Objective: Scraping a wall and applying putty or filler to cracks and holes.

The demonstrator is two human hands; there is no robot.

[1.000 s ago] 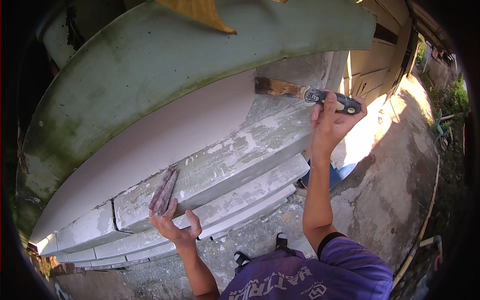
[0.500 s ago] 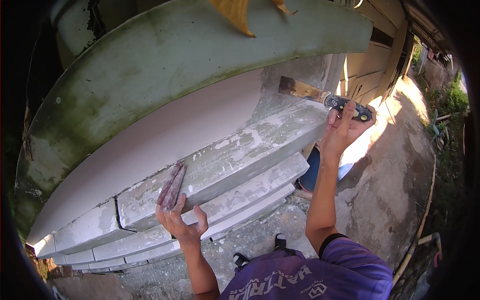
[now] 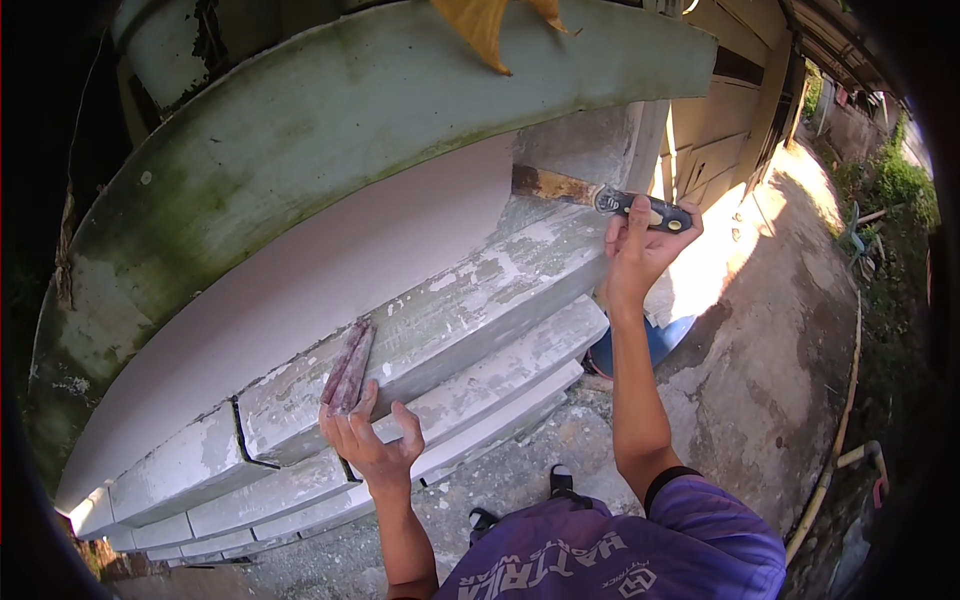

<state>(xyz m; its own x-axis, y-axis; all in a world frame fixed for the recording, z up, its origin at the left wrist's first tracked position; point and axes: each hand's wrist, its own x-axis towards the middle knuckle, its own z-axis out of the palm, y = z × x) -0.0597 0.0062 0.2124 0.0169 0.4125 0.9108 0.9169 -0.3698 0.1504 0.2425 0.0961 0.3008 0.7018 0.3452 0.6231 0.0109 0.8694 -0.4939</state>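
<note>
My right hand point(image 3: 645, 250) grips the dark handle of a putty knife point(image 3: 565, 188), its thumb pressed along the top. The knife's brown-stained blade points left, over the far end of the grey ledge. My left hand point(image 3: 372, 445) is at the front edge of the ledge, its fingers curled against the lower end of a long reddish-brown folded piece point(image 3: 350, 368), with the thumb apart. This piece is smeared pale and slants up over the ledge; its exact kind is unclear. Patchy white filler covers parts of the stepped ledge point(image 3: 500, 275).
A mossy, curved green slab point(image 3: 330, 120) overhangs the white wall point(image 3: 330, 270). Dry yellow leaves point(image 3: 480, 30) hang at the top. A blue container point(image 3: 655, 340) stands below the ledge's right end. Rough concrete floor point(image 3: 750, 370) runs along the right, beside a thin pole point(image 3: 845, 430).
My right hand has moved left with the putty knife, bringing the blade closer to the wall's corner. The left hand has shifted only slightly. The view has tilted a little.
</note>
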